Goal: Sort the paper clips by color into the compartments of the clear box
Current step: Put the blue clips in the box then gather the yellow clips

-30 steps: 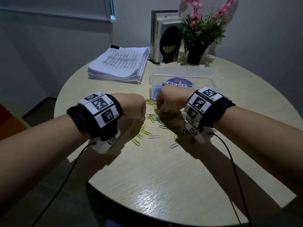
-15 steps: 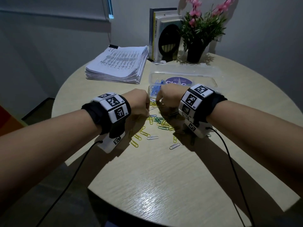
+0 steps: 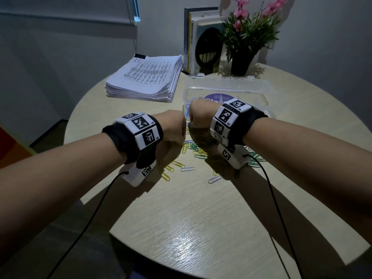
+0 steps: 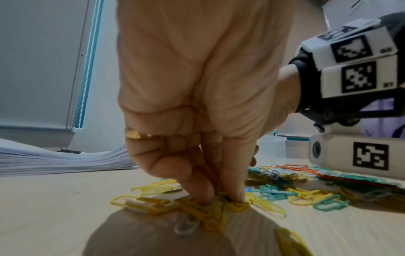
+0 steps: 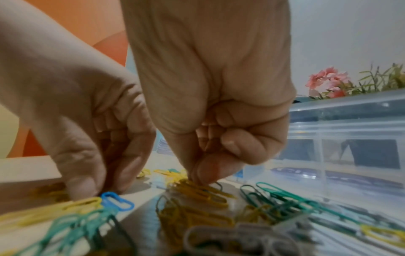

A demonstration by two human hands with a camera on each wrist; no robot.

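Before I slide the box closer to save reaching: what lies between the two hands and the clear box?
In the right wrist view, loose green paper clips lie on the table between the right hand and the clear box, with yellow ones nearer the left hand.

On the round wooden table (image 3: 201,228) a thick stack of printed papers (image 3: 147,79) (black binder clip at its far corner) lies at back left, w/ upright books (image 3: 193,39) and a potted plant (image 3: 244,37) w/ pink flowers behind, near the wall.
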